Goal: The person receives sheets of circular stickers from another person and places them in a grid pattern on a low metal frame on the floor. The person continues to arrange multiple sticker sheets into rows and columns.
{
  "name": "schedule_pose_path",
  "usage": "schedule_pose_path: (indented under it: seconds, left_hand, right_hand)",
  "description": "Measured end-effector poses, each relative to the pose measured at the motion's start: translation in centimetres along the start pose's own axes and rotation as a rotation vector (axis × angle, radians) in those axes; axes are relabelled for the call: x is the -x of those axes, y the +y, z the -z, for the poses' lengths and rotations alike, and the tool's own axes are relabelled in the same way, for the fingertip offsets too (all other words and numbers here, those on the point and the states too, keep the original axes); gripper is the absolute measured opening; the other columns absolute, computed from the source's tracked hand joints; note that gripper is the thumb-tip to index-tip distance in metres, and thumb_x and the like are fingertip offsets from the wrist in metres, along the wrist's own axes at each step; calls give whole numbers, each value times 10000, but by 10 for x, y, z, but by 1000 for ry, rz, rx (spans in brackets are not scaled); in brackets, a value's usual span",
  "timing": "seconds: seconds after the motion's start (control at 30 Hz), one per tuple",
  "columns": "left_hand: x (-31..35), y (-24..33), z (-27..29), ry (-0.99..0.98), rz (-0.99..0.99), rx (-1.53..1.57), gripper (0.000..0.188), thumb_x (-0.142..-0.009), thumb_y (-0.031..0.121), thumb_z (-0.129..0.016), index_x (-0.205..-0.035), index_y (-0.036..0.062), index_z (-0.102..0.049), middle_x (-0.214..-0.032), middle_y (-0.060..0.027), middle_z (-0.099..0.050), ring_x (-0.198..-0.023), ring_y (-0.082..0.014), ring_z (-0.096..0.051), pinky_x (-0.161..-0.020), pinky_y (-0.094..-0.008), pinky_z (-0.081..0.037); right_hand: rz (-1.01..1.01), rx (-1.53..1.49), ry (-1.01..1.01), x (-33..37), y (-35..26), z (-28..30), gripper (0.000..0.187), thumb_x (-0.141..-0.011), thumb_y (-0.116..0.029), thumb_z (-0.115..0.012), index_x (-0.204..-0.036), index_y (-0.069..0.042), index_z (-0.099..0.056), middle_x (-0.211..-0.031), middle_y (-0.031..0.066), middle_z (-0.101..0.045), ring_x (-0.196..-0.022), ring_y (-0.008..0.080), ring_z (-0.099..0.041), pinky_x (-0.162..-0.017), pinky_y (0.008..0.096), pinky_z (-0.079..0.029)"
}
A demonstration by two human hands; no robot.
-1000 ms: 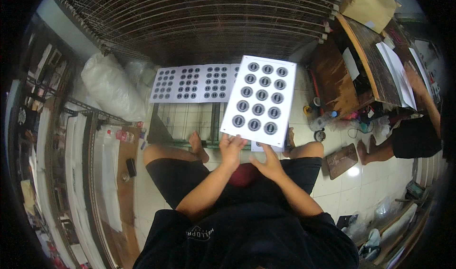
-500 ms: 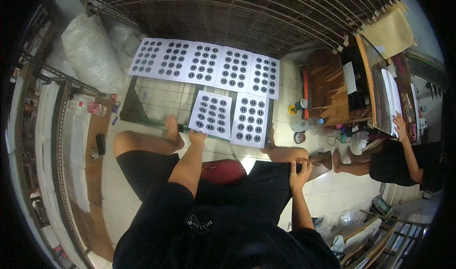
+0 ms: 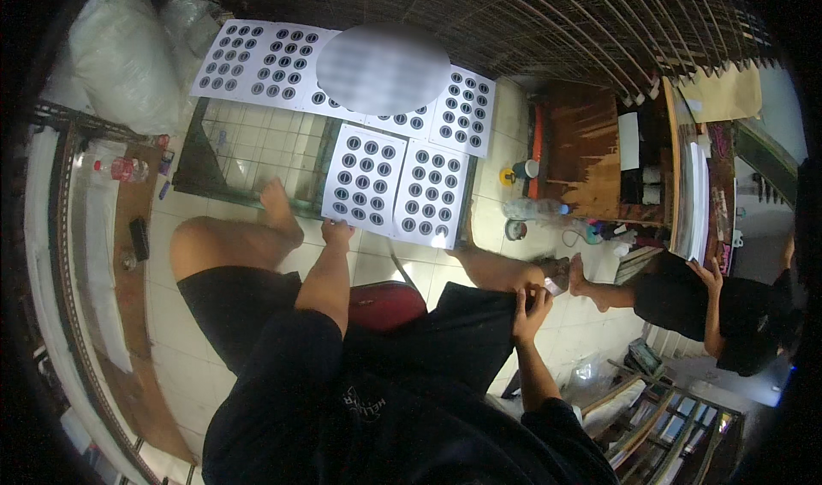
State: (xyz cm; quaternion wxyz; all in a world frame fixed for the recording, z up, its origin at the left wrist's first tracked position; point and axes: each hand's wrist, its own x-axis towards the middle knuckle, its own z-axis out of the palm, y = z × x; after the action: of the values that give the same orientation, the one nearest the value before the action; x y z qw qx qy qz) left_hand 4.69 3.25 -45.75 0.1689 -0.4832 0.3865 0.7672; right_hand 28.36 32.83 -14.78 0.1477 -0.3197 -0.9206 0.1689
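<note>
Glossy, pale square tiles cover the floor, and a rack of thin metal rods bends across the top of the view. Low on the tiles stands a table with a see-through top and a greenish frame. Smooth white sheets, printed with rows of dark round marks, lie flat along its far side; a grey oval blur hides part of that row. Nearer the person, a left sheet and a right sheet lie side by side, both slightly slanted.

The left hand is at the lower left edge of the left sheet, fingers bent against the paper; whether they pinch it, I cannot tell. The right hand is by the right knee, well apart from the sheets, its fingers curled; I cannot tell whether they grip anything.

A soft red pouch sits between the thighs, beside the black cloth shorts. Crinkled, translucent plastic bulges in a big bag at far left. At right, a co-worker's hand is near a paper stack on a worn wooden desk.
</note>
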Motion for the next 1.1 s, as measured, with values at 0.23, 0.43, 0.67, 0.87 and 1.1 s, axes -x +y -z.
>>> schedule_pose_path:
  seconds: [0.23, 0.43, 0.67, 0.87, 1.1]
  left_hand:
    - [-20, -10, 7, -33, -13, -62, 540, -745, -125, -490, -1228, 114, -454, -1130, -147, -503, -927, -326, -561, -654, -444, -527]
    - [3, -2, -11, 35, -35, -176, 495, -764, -123, -487, -1200, 108, -448, -1140, -155, -486, -937, -318, -562, -703, -413, -552]
    - [-6, -6, 2, 9, -46, -223, 437, -774, -60, -537, -1180, 75, -448, -1131, -147, -499, -947, -327, -567, -754, -398, -544]
    - [-12, -4, 14, 95, 194, -67, 519, -769, 195, -630, -1226, 90, -407, -1197, -103, -472, -1065, -282, -504, -881, -420, -452]
    - [-18, -8, 18, -55, 267, -585, 808, -708, 340, -686, -1342, 76, -262, -1297, -104, -400, -1113, -220, -435, -920, -435, -365]
  right_hand:
    - [-3, 27, -61, -3, -1, 4, 282, -859, -275, -561, -1001, -36, -511, -996, 169, -449, -964, 333, -427, -864, 421, -334]
    - [-36, 31, -65, 0, 7, 4, 302, -869, -303, -538, -1006, -36, -502, -995, 170, -444, -957, 335, -419, -865, 431, -326]
    - [-34, 25, -87, -2, -1, 5, 317, -873, -316, -538, -1014, -34, -504, -988, 168, -442, -959, 328, -413, -871, 427, -325]
    - [-25, 12, -54, 5, 0, 3, 315, -868, -307, -550, -1018, -33, -513, -1021, 162, -452, -982, 326, -416, -874, 429, -329]
    - [-107, 24, 20, 5, 6, 6, 327, -821, -307, -607, -1011, -47, -548, -1014, 172, -471, -955, 337, -464, -841, 432, -374]
